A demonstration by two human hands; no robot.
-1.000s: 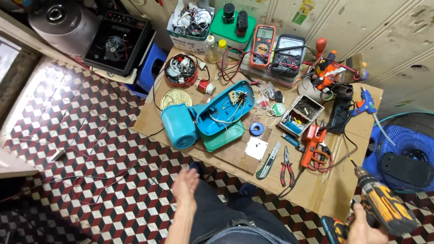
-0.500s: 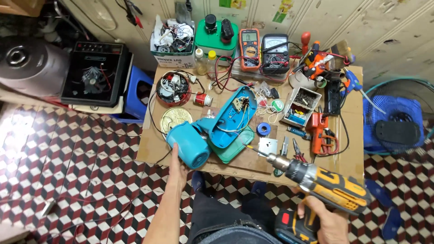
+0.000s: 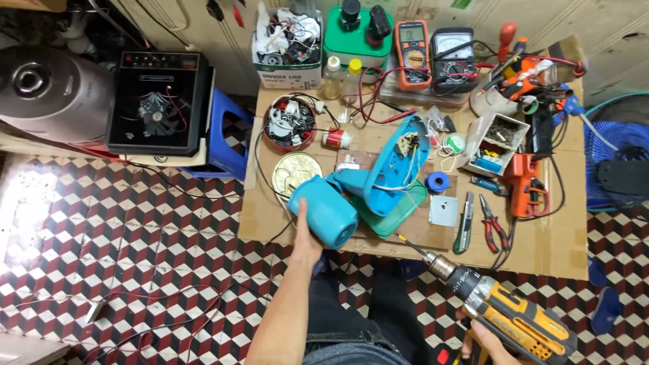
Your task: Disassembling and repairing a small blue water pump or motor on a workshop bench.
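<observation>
The left hand (image 3: pixel 305 236) is gripping the teal motor housing (image 3: pixel 324 213) at the counter's (image 3: pixel 541 250) front edge while the right hand (image 3: pixel 483 338) is clutching a yellow drill (image 3: pixel 503 314).

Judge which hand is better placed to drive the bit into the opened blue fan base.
Right, probably: the right hand holds the yellow drill, bit aimed at the blue fan base. The left hand rests on the blue motor housing.

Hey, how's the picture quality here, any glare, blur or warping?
Head view: strong glare washes out the tiled floor at far left; the cardboard-topped table is evenly lit and sharp; wide-angle lens bends the edges; the left hand and drill show little blur.
</observation>
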